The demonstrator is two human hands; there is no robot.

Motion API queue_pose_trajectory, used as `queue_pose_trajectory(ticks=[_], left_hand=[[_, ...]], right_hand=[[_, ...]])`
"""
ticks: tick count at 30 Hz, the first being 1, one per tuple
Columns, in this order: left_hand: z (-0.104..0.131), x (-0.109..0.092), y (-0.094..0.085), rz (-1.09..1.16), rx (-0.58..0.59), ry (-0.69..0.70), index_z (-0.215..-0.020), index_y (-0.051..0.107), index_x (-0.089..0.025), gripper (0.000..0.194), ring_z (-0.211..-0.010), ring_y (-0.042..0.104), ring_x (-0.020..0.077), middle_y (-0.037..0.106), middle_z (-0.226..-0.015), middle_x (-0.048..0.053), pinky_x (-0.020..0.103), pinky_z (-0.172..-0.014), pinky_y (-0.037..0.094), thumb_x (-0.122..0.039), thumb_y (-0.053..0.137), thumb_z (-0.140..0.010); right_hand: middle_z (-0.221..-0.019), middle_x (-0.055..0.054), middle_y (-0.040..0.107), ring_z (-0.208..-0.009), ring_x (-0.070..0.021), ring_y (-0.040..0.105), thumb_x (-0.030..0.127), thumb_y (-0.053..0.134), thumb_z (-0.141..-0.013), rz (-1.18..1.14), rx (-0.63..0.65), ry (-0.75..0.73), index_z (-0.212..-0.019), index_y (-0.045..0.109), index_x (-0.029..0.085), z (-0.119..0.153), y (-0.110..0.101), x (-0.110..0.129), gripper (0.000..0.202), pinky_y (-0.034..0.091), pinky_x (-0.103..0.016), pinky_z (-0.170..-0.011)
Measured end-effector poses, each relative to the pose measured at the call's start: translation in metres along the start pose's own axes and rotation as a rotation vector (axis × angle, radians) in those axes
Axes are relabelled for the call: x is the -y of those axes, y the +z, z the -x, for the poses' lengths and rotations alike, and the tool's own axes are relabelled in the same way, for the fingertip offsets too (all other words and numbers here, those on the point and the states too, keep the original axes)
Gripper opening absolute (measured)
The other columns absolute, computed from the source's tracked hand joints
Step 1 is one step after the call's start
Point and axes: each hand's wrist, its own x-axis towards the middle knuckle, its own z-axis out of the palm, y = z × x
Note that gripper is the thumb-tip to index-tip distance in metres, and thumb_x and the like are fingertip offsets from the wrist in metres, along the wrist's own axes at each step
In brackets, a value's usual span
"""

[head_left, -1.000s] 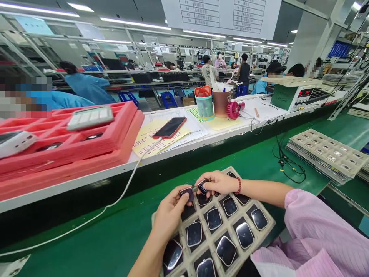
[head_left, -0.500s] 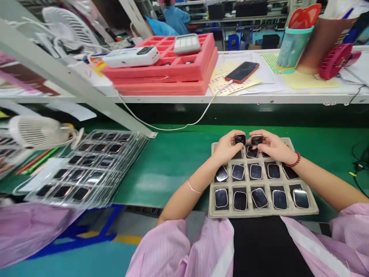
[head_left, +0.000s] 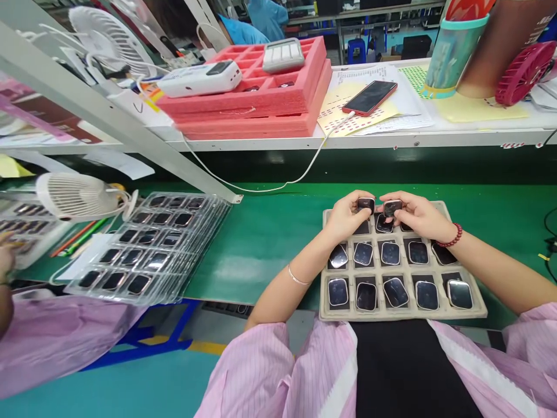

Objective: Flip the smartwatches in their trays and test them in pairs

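Observation:
My left hand (head_left: 348, 219) pinches a small square smartwatch (head_left: 366, 204) with a dark screen above the back row of a beige tray (head_left: 402, 316). Close beside it, my right hand (head_left: 413, 215) grips a second smartwatch (head_left: 392, 208) between thumb and fingers. The two held watches are a small gap apart, both tilted up toward me. Under them another watch (head_left: 383, 223) lies in its tray pocket. Several more watch cases fill the nearer rows, such as one dark screen (head_left: 338, 292) at the front left. My right hand hides part of the back row.
At left, stacked clear plastic trays (head_left: 183, 261) hold several watch cases beside a white fan (head_left: 78, 196). A co-worker's hand (head_left: 6, 258) is at the far left edge. The shelf above bears red foam trays (head_left: 243, 122), a charging phone (head_left: 369, 97) and a teal cup (head_left: 455, 55).
The whole view has shifted slightly, and a co-worker's hand has come into sight at far left. Both my hands keep hold of their smartwatches over the tray.

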Motion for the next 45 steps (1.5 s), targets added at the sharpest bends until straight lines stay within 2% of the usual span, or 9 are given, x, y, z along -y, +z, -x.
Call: queue_pose_trajectory(ticks=[6, 11, 16, 21, 27, 34, 39, 42, 45], left_hand=[[0.0012, 0.0004, -0.0005, -0.070, -0.005, 0.012, -0.106, 0.063, -0.017, 0.034, -0.091, 0.065, 0.0169, 0.068, -0.100, 0.005, 0.028, -0.083, 0.052, -0.011, 0.060, -0.072], [0.0012, 0.0019, -0.0013, -0.071, 0.004, 0.030, -0.106, 0.063, -0.016, 0.033, -0.089, 0.064, 0.0157, 0.068, -0.103, 0.006, 0.027, -0.080, 0.051, -0.013, 0.062, -0.073], [0.0007, 0.0029, -0.0018, -0.046, 0.011, 0.036, -0.106, 0.062, -0.016, 0.032, -0.089, 0.063, 0.0158, 0.067, -0.103, 0.006, 0.028, -0.081, 0.051, -0.017, 0.064, -0.074], [0.0001, 0.0049, -0.0019, -0.028, 0.019, 0.040, -0.106, 0.062, -0.016, 0.032, -0.091, 0.063, 0.0167, 0.067, -0.102, 0.007, 0.029, -0.083, 0.050, -0.019, 0.065, -0.075], [0.0000, 0.0037, -0.0012, -0.023, 0.003, 0.030, -0.105, 0.062, -0.016, 0.030, -0.090, 0.063, 0.0157, 0.067, -0.103, 0.007, 0.028, -0.082, 0.051, -0.016, 0.062, -0.075], [0.0009, 0.0028, -0.0016, -0.040, 0.016, -0.008, -0.113, 0.061, -0.017, 0.046, -0.094, 0.065, 0.0168, 0.067, -0.107, 0.006, 0.027, -0.082, 0.052, -0.007, 0.057, -0.068], [0.0004, 0.0017, -0.0001, 0.004, 0.004, -0.013, -0.108, 0.062, -0.016, 0.032, -0.088, 0.065, 0.0154, 0.068, -0.101, 0.006, 0.027, -0.079, 0.053, -0.014, 0.062, -0.075], [0.0001, -0.0004, 0.0001, 0.079, 0.010, -0.051, -0.105, 0.062, -0.015, 0.029, -0.079, 0.064, 0.0139, 0.068, -0.096, 0.006, 0.026, -0.071, 0.053, -0.017, 0.061, -0.077], [-0.0003, -0.0014, -0.0009, 0.120, 0.028, -0.068, -0.110, 0.059, -0.016, 0.042, -0.086, 0.067, 0.0158, 0.069, -0.099, 0.006, 0.028, -0.078, 0.054, -0.010, 0.059, -0.069]], right_hand=[[-0.118, -0.010, 0.072, -0.085, -0.0199, 0.073, 0.015, 0.059, -0.078, -0.004, -0.001, 0.017, -0.124, 0.057, 0.021, 0.0014, 0.0010, 0.0039, 0.047, 0.059, -0.029, -0.062], [-0.116, -0.010, 0.073, -0.081, -0.0194, 0.073, 0.019, 0.059, -0.082, -0.005, -0.015, 0.006, -0.121, 0.060, 0.021, 0.0011, 0.0009, 0.0038, 0.039, 0.060, -0.032, -0.066], [-0.120, -0.009, 0.072, -0.089, -0.0205, 0.074, 0.015, 0.061, -0.079, 0.003, 0.009, -0.010, -0.126, 0.058, 0.022, 0.0016, 0.0002, 0.0037, 0.048, 0.061, -0.034, -0.075], [-0.117, -0.010, 0.073, -0.083, -0.0200, 0.073, 0.019, 0.059, -0.084, -0.003, 0.003, -0.014, -0.125, 0.059, 0.021, 0.0015, -0.0006, 0.0016, 0.041, 0.062, -0.034, -0.070], [-0.121, -0.010, 0.072, -0.090, -0.0208, 0.073, 0.015, 0.061, -0.079, -0.017, 0.022, -0.024, -0.129, 0.057, 0.022, 0.0020, -0.0006, 0.0018, 0.050, 0.062, -0.035, -0.076], [-0.119, -0.009, 0.073, -0.086, -0.0207, 0.074, 0.018, 0.062, -0.081, -0.029, -0.007, 0.025, -0.126, 0.060, 0.023, 0.0021, -0.0006, 0.0019, 0.046, 0.062, -0.032, -0.069], [-0.118, -0.008, 0.073, -0.091, -0.0207, 0.074, 0.015, 0.063, -0.079, -0.027, -0.004, 0.009, -0.125, 0.059, 0.023, 0.0026, -0.0004, 0.0045, 0.047, 0.062, -0.034, -0.076], [-0.115, -0.009, 0.073, -0.084, -0.0188, 0.074, 0.019, 0.062, -0.083, -0.046, 0.005, 0.039, -0.125, 0.060, 0.022, 0.0015, -0.0004, 0.0058, 0.042, 0.062, -0.029, -0.066], [-0.115, -0.009, 0.073, -0.080, -0.0179, 0.073, 0.020, 0.062, -0.083, -0.088, -0.004, 0.069, -0.126, 0.059, 0.022, 0.0001, -0.0007, 0.0042, 0.042, 0.061, -0.028, -0.061]])
